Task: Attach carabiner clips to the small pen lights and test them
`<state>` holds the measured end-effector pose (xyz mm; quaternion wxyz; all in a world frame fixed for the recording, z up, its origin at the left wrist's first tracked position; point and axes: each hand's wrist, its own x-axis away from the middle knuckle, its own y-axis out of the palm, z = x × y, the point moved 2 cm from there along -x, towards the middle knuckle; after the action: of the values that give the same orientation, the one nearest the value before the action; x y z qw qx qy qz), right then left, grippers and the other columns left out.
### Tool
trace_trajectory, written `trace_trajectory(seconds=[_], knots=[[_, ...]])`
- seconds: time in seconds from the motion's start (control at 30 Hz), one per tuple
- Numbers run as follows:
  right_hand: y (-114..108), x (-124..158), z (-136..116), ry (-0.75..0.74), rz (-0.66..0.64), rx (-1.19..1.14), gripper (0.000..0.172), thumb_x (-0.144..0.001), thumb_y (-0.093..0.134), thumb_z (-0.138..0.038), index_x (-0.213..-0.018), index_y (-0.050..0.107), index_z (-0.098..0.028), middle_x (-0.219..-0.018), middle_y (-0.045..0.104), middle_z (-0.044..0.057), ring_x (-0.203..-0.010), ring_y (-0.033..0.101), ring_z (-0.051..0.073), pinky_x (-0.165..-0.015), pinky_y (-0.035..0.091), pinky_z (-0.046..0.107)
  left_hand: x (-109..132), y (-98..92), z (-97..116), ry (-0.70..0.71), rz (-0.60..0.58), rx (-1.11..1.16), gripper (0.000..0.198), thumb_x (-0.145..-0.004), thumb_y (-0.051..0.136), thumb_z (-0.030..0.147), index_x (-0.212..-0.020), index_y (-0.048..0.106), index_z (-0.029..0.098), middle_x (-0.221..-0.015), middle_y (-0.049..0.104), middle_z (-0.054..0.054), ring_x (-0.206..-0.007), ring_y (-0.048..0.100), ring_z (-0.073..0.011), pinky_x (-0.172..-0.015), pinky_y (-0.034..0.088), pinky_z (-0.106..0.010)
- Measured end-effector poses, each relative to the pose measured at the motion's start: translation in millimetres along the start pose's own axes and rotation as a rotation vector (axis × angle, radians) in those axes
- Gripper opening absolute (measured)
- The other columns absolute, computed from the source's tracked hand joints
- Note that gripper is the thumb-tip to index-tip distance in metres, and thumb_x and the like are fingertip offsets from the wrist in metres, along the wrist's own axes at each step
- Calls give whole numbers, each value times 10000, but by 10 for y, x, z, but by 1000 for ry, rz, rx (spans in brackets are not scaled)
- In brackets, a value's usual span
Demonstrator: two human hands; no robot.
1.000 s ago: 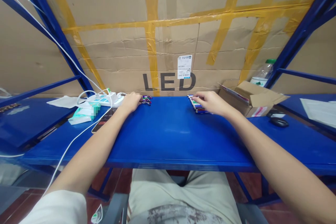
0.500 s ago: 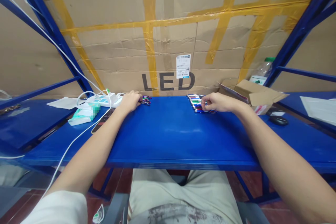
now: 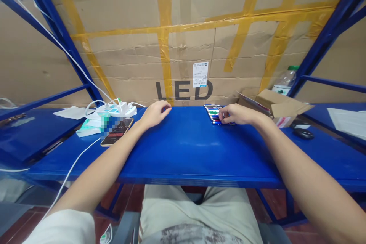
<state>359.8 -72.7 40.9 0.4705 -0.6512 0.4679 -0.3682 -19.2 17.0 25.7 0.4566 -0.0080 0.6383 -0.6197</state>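
A row of slim, shiny pens (image 3: pixel 211 114) in several colours lies side by side on the blue table, right of the middle. My right hand (image 3: pixel 233 114) is over their right-hand ends, its fingers curled down onto the pens and covering part of them. My left hand (image 3: pixel 155 115) rests near the back of the table, left of the middle. Its fingers are curled in and the thumb is close to them. Anything inside or behind that hand is hidden.
Left of my left hand are a phone (image 3: pixel 121 129), a white power strip (image 3: pixel 126 110) with cables, and a green-and-white packet (image 3: pixel 88 127). An open cardboard box (image 3: pixel 286 103), a bottle (image 3: pixel 286 80) and a black mouse (image 3: pixel 303 133) are at right. A cardboard sheet (image 3: pixel 128 61) backs the table.
My left hand has moved to the right, over where a small bunch of coloured, shiny things showed before; they are now out of sight. My right hand stays at the pens.
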Motion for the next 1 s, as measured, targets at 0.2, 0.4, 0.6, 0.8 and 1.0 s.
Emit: trace_trajectory(seconds=[0.2,0.4,0.6,0.8,1.0], knots=[[21,4,-18,28,-8,39,103,-827,724,-298,-895,752,-227,-821,765,30,-752,686,223,-699,442,310,25,94,100,12,-105,90,250,-1061,568,394,-1066,741,214,-1089,796,-65,-928,719,-234,-860,530,-375],[39,0,-51,48,12,112,95,-835,741,-281,-914,745,-229,-851,758,30,-762,682,224,-690,414,307,31,108,203,40,-146,97,275,-1072,563,420,-1101,748,219,-1117,802,-73,-962,733,-241,-891,547,-383],[80,-32,-96,31,59,181,153,-841,795,-301,-966,745,-227,-982,757,62,-885,685,246,-735,434,295,30,137,228,53,-162,105,282,-1074,560,425,-1121,751,222,-1139,799,-71,-1016,732,-253,-928,549,-400],[129,-51,-77,34,13,178,63,-854,755,-268,-901,741,-229,-930,761,49,-836,667,223,-710,423,300,26,140,241,43,-203,112,295,-1075,556,433,-1138,754,222,-1166,798,-80,-1028,734,-256,-945,555,-405],[139,-23,-178,-15,4,89,65,-873,742,-273,-910,732,-220,-882,748,46,-784,648,204,-693,424,292,27,147,273,27,-208,146,293,-1067,573,433,-1100,765,215,-1137,804,-80,-1003,734,-252,-939,550,-391]])
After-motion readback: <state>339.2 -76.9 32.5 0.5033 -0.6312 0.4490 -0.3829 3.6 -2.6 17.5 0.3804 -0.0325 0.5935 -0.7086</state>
